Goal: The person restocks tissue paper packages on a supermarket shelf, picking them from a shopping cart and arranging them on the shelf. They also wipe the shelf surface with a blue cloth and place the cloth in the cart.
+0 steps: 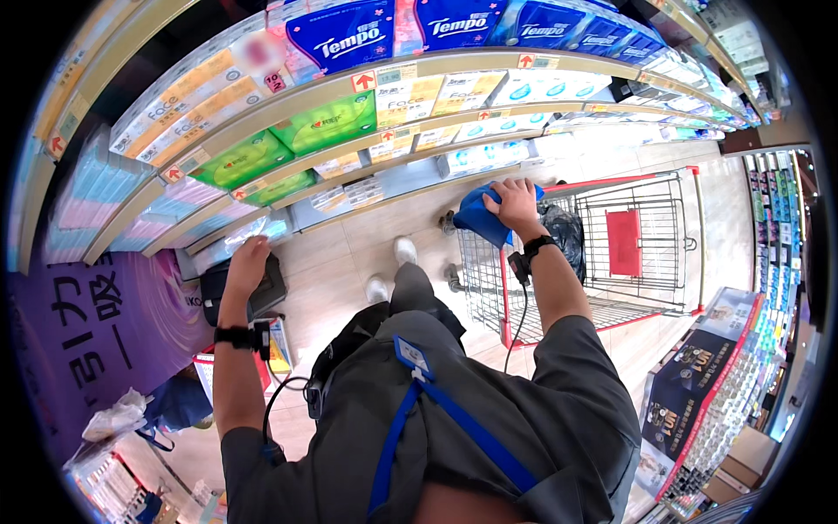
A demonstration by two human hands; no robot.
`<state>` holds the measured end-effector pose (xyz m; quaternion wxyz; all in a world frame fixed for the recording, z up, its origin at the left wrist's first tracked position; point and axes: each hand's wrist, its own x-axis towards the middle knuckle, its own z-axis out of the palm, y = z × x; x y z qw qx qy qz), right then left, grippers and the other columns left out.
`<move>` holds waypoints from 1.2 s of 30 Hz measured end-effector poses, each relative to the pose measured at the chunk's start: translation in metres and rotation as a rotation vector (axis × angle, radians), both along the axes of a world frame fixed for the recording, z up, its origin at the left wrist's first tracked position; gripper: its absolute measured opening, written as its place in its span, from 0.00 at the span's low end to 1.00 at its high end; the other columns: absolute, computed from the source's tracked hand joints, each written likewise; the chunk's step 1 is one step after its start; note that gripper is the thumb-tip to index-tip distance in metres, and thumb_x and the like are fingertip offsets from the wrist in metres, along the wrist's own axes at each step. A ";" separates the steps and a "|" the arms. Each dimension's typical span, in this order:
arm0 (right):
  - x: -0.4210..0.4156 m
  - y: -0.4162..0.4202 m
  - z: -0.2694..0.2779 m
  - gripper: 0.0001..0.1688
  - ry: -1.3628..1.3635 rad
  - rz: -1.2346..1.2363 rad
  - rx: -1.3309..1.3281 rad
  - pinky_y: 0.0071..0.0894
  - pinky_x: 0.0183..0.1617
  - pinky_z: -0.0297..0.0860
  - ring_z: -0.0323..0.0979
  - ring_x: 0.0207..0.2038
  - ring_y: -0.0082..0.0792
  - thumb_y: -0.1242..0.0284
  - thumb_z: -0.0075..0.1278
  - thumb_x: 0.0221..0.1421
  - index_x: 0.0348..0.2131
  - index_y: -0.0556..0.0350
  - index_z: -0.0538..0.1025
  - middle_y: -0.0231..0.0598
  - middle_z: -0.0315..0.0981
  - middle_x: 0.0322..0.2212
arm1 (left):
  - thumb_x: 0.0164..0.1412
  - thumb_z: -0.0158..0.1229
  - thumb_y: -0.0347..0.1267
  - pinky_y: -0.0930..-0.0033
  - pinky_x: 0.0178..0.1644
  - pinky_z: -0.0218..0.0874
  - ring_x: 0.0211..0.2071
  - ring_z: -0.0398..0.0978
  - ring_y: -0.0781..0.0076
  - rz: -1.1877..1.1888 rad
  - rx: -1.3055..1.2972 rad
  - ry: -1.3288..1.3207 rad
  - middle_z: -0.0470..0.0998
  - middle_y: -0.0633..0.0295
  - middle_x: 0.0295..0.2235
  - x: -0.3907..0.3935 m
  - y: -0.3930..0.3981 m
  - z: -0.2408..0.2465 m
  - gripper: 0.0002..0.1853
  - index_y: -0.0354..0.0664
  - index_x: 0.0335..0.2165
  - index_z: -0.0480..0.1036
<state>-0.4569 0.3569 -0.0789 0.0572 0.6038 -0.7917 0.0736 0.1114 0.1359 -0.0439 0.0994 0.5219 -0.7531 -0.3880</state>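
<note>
My right hand [514, 204] is closed over a soft blue packet [478, 216] at the near-shelf corner of a wire shopping cart [623, 242] with red trim. A black plastic bag [564, 236] lies inside the cart. To the left, my left hand [249, 265] has its fingers curled, close to a clear-wrapped pack [252, 229] at the end of the lowest shelf. Its fingertips are turned away, so whether it grips anything is hidden. Straps with small devices circle both wrists, and cables run from them.
Shelves of tissue packs curve ahead, with blue Tempo packs [353, 39] on top and green packs [327, 121] below. A dark case [272, 288] sits on the floor under my left hand. A purple banner [118, 321] stands left; a stacked display [700, 386] stands right.
</note>
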 end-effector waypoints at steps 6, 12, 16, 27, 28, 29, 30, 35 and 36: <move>-0.024 0.014 -0.010 0.24 -0.027 -0.008 0.068 0.51 0.62 0.54 0.69 0.47 0.44 0.48 0.48 0.55 0.41 0.42 0.80 0.37 0.75 0.37 | 0.67 0.49 0.39 0.76 0.35 0.62 0.31 0.74 0.79 0.207 0.187 0.111 0.77 0.65 0.30 0.029 0.005 -0.023 0.16 0.39 0.44 0.74; -0.053 0.047 -0.020 0.26 -0.109 0.013 0.063 0.52 0.61 0.55 0.70 0.45 0.44 0.46 0.48 0.52 0.36 0.45 0.80 0.38 0.76 0.36 | 0.67 0.48 0.39 0.72 0.37 0.64 0.32 0.76 0.76 0.225 0.245 0.105 0.79 0.63 0.31 -0.038 -0.023 -0.020 0.17 0.39 0.45 0.75; -0.076 0.057 -0.028 0.25 -0.103 0.027 0.019 0.49 0.60 0.56 0.69 0.44 0.43 0.47 0.49 0.52 0.36 0.45 0.79 0.36 0.75 0.34 | 0.67 0.47 0.40 0.70 0.37 0.65 0.33 0.76 0.74 0.259 0.287 0.185 0.80 0.62 0.32 -0.117 -0.041 -0.017 0.18 0.41 0.46 0.74; -0.168 0.091 -0.054 0.25 -0.178 -0.072 -0.011 0.54 0.60 0.56 0.68 0.46 0.45 0.47 0.50 0.52 0.35 0.46 0.80 0.39 0.74 0.35 | 0.68 0.48 0.41 0.71 0.39 0.64 0.34 0.77 0.75 0.186 0.418 0.166 0.80 0.63 0.33 -0.294 -0.037 -0.039 0.17 0.43 0.47 0.73; -0.175 0.098 -0.055 0.24 -0.178 -0.078 -0.006 0.55 0.60 0.55 0.68 0.45 0.45 0.48 0.49 0.52 0.35 0.45 0.80 0.39 0.74 0.35 | 0.68 0.47 0.41 0.71 0.39 0.65 0.34 0.78 0.75 0.179 0.421 0.141 0.80 0.63 0.34 -0.301 -0.036 -0.039 0.17 0.44 0.47 0.73; -0.181 0.105 -0.056 0.24 -0.179 -0.084 -0.001 0.55 0.60 0.55 0.68 0.45 0.45 0.48 0.49 0.52 0.35 0.45 0.80 0.39 0.74 0.35 | 0.68 0.47 0.41 0.71 0.38 0.65 0.34 0.78 0.75 0.173 0.424 0.115 0.80 0.63 0.34 -0.307 -0.036 -0.040 0.17 0.45 0.47 0.73; -0.184 0.105 -0.061 0.24 -0.184 -0.092 0.008 0.55 0.59 0.55 0.68 0.45 0.46 0.48 0.49 0.52 0.35 0.45 0.80 0.39 0.74 0.35 | 0.69 0.47 0.41 0.70 0.38 0.66 0.35 0.78 0.74 0.164 0.419 0.091 0.80 0.63 0.35 -0.311 -0.044 -0.044 0.17 0.45 0.47 0.73; -0.195 0.122 -0.060 0.24 -0.180 -0.095 0.014 0.56 0.59 0.55 0.68 0.44 0.46 0.47 0.49 0.53 0.34 0.45 0.80 0.38 0.74 0.35 | 0.67 0.48 0.41 0.71 0.36 0.66 0.32 0.77 0.75 0.173 0.419 0.042 0.80 0.62 0.33 -0.314 -0.070 -0.066 0.17 0.44 0.46 0.73; -0.198 0.130 -0.055 0.24 -0.169 -0.110 0.032 0.55 0.58 0.56 0.68 0.44 0.45 0.48 0.49 0.53 0.35 0.45 0.80 0.38 0.74 0.34 | 0.66 0.48 0.41 0.71 0.35 0.66 0.31 0.77 0.75 0.167 0.407 0.040 0.80 0.62 0.32 -0.317 -0.075 -0.066 0.17 0.43 0.45 0.74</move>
